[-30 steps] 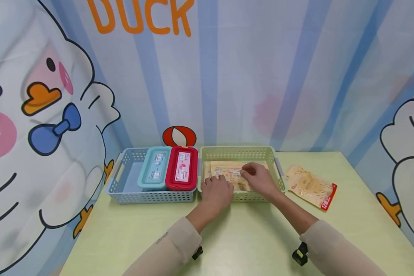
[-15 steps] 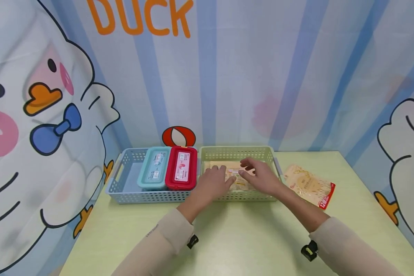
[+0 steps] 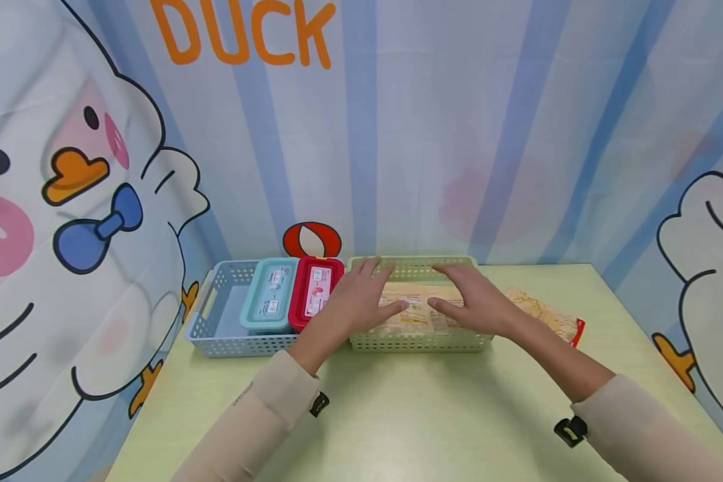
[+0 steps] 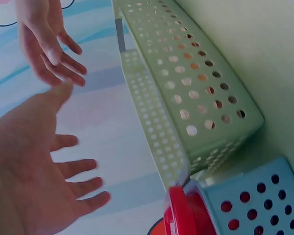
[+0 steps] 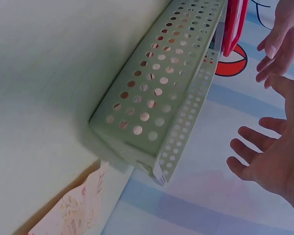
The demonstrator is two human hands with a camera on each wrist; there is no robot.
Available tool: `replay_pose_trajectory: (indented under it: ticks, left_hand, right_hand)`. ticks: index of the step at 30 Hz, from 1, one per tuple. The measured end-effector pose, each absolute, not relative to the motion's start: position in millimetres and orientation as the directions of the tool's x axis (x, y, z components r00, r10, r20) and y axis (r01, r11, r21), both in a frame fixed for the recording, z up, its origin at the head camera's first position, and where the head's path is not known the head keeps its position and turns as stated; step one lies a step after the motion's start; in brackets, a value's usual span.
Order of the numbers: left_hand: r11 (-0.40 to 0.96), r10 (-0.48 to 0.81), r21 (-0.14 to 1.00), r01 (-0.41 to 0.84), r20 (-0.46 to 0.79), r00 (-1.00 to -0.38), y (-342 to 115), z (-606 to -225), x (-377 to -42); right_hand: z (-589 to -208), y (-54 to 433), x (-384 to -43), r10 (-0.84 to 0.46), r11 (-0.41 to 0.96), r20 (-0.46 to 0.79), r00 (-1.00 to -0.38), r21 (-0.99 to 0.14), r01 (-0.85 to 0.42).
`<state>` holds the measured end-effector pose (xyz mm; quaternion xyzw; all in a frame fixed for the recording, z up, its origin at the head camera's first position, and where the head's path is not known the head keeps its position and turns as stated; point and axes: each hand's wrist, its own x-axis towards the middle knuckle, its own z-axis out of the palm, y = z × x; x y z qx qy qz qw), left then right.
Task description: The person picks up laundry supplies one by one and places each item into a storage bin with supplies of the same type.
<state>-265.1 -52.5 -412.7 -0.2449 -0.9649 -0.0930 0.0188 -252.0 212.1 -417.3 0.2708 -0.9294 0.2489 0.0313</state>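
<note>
My left hand hangs over the left side of a pale green perforated basket, fingers spread and holding nothing. Opposite it, above the basket's right side, is my right hand, also with loose, spread fingers and nothing in them. Between the two, tan printed packets lie flat inside the basket. The left wrist view has the left hand above the level of the basket rim. From the right wrist, the right hand likewise shows apart from the basket.
Left of the green basket stands a blue basket with a teal-lidded container and a red-lidded one. Another tan packet with a red end lies on the table to the right. A duck-print curtain hangs behind.
Both hands have lifted off the packets in the green basket and drawn apart, the left one leftward, the right one rightward. The packets now show more fully.
</note>
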Motion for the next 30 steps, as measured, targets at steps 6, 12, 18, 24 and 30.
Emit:
replay_pose_trajectory:
  ticks: [6,12,18,24,30]
  left_hand:
    - [0.841,0.498,0.146,0.521,0.165,-0.851,-55,-410,-267]
    - [0.840,0.479,0.170,0.516,0.217,-0.851,-52,-410,-265]
    - [0.833,0.451,0.227,0.504,0.247,-0.857,-41,-416,-261]
    - [0.841,0.409,0.273,0.467,0.245,-0.879,-32,-422,-258]
    - [0.813,0.397,0.355,0.461,0.239,-0.886,-21,-426,-256]
  right_hand:
    - [-414,224,-250,-0.510,0.746,0.219,-0.832,-0.370,-0.554]
    - [-412,234,-248,-0.511,0.754,0.276,-0.814,-0.310,-0.579]
    - [-408,244,-247,-0.502,0.754,0.281,-0.818,-0.322,-0.573]
    - [-403,254,-249,-0.495,0.756,0.292,-0.818,-0.320,-0.571]
    - [-399,267,-251,-0.473,0.759,0.299,-0.829,-0.339,-0.556]
